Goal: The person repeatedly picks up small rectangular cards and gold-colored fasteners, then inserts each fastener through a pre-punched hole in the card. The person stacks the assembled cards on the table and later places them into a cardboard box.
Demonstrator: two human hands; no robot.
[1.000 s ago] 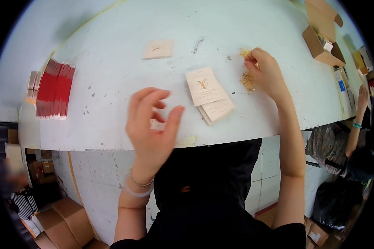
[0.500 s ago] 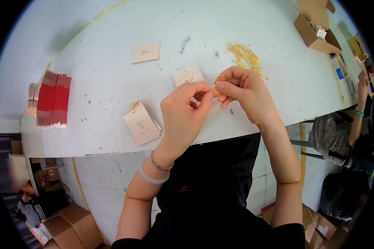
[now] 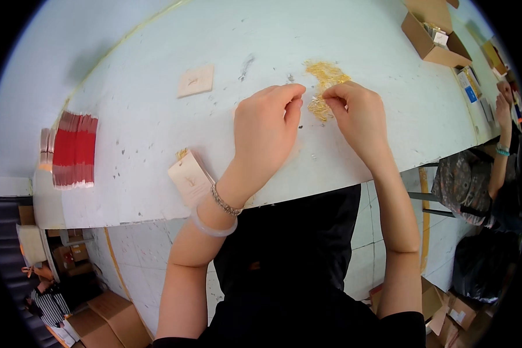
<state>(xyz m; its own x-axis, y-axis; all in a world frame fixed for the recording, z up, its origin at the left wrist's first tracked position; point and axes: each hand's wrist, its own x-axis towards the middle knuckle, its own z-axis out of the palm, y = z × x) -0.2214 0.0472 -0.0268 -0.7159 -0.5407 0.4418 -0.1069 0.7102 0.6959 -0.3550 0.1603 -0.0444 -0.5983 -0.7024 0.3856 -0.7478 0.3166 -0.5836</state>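
Fingertips close together, left hand (image 3: pixel 268 124) and right hand (image 3: pixel 359 115) hover by loose gold cords (image 3: pixel 325 74) on the tabletop (image 3: pixel 139 87); either grip's contents cannot be told. Corded cards (image 3: pixel 190 178) lie near left; a farther card stack (image 3: pixel 196 82) shows none.

No wording is legible. The near-left hang tags (image 3: pixel 187 173) bear a gold-brown emblem (image 3: pixel 190 181) above tiny print; the far square cards (image 3: pixel 195 84) show a similar, unclear emblem.
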